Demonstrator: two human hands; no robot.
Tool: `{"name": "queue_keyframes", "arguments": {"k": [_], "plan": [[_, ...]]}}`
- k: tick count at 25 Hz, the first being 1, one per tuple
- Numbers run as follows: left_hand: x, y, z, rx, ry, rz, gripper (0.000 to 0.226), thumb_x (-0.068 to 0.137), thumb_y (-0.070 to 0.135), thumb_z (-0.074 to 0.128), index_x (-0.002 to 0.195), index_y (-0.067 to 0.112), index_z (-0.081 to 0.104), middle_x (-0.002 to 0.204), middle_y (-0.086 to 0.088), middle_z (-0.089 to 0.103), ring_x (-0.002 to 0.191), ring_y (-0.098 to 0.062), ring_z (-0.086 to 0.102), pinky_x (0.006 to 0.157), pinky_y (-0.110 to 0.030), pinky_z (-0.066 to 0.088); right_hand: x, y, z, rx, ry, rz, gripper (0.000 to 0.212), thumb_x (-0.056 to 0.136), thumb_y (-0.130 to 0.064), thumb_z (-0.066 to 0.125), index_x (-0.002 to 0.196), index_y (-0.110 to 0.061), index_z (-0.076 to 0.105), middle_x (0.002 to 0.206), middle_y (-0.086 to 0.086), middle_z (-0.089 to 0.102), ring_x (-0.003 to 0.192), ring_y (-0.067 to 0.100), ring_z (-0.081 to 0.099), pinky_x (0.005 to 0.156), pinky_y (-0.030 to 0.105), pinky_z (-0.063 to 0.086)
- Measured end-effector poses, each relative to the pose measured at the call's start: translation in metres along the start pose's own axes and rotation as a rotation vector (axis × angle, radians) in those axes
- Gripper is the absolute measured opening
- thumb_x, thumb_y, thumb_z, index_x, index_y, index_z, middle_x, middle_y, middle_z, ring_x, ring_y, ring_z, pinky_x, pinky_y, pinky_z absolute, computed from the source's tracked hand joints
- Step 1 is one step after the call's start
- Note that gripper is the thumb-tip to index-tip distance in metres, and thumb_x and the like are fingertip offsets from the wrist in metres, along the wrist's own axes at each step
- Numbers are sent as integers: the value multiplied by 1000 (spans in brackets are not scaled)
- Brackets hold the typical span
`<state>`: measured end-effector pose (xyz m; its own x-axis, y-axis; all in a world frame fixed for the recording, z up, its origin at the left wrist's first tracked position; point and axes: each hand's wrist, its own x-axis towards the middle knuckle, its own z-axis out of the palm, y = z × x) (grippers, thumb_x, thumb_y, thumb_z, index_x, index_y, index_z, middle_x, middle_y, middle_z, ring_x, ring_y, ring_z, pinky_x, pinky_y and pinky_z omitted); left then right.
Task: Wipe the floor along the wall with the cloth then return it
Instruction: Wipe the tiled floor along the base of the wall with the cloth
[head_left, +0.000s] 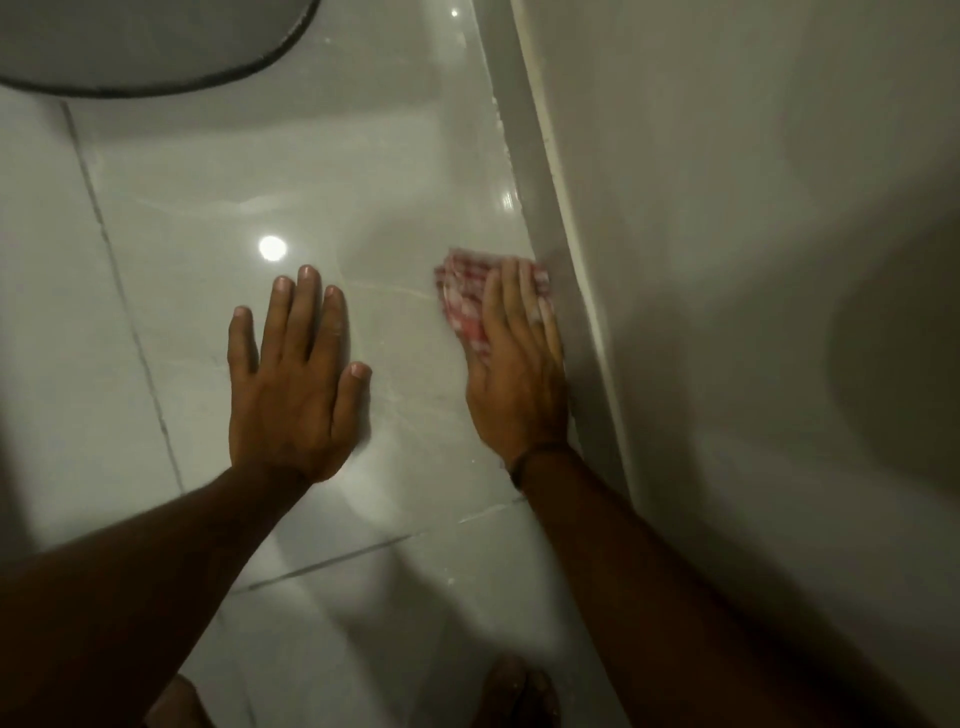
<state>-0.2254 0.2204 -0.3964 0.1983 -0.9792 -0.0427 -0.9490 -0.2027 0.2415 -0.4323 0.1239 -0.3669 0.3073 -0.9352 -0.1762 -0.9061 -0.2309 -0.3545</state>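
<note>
A red-and-white checked cloth (464, 296) lies flat on the glossy grey tiled floor (218, 218), right against the skirting (558, 249) of the white wall (753, 260). My right hand (519, 374) presses down on the cloth, fingers stretched over it, and most of the cloth is hidden under the palm. The cloth looks blurred. My left hand (296, 384) rests flat on the bare tile to the left, fingers spread, holding nothing.
A round grey object with a dark rim (156, 47) sits on the floor at the top left. The wall runs diagonally down the right side. My bare feet (514, 691) show at the bottom edge. Grout lines cross the tiles.
</note>
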Motion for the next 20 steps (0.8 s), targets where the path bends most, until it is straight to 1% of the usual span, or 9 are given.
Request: {"name": "queue_keyframes", "arguments": {"k": [3,6,7,9,11,13,14,16,20], "plan": [[-1,5,-3,-48,-20,-17,71,113,47,22,176,16,16,187,-11,11,174,-26,3,139,-55,0,-79,23,7,56,8,56,70,98,-16,57,160,-8,26,168,15,26,158,27,17,130,41,12],[-14,8,-9,-87,-100,-42,72,114,48,20,177,16,8,188,-8,3,174,-25,-3,139,-56,-2,-146,40,11,46,14,100,68,96,-11,58,158,-7,31,166,15,30,156,31,22,127,46,18],[-24,9,-14,-97,-141,-52,72,114,48,20,177,15,8,188,-9,2,174,-27,-3,139,-58,0,-166,43,9,52,7,100,66,95,-8,59,157,-6,34,164,16,33,155,32,25,126,48,22],[-47,13,-34,-125,-222,-71,73,113,47,22,175,10,15,187,-14,8,173,-33,6,137,-61,8,-199,47,-1,125,-16,109,59,97,0,58,153,-4,38,160,16,38,152,34,31,124,49,27],[-76,23,-63,-135,-305,-95,74,111,46,25,174,7,20,186,-16,14,172,-37,13,136,-62,15,-219,45,-25,320,-87,228,47,104,-4,50,151,-5,41,159,13,41,152,33,34,124,47,28],[-102,38,-96,-151,-405,-137,77,110,49,21,176,9,17,187,-13,9,173,-32,6,139,-58,10,-224,40,-53,481,-195,412,45,109,-15,47,153,-11,42,161,9,41,152,29,35,125,42,29],[-111,45,-117,-156,-443,-152,79,110,52,17,176,10,13,187,-10,5,174,-28,0,140,-55,6,-223,33,-71,501,-243,475,46,109,-19,46,154,-15,40,162,8,41,153,27,34,125,37,28],[-123,58,-163,-150,-473,-162,82,108,56,9,177,12,8,187,-6,-2,173,-23,-9,141,-51,1,-216,11,-114,492,-275,498,47,109,-23,47,155,-18,41,162,7,42,152,24,36,122,32,30],[-117,74,-262,-127,-443,-187,81,108,58,3,177,16,4,187,-1,-7,171,-19,-14,140,-47,-4,-171,-57,-205,610,-232,451,46,107,-23,52,153,-20,46,156,3,51,145,22,46,115,27,41]]}}
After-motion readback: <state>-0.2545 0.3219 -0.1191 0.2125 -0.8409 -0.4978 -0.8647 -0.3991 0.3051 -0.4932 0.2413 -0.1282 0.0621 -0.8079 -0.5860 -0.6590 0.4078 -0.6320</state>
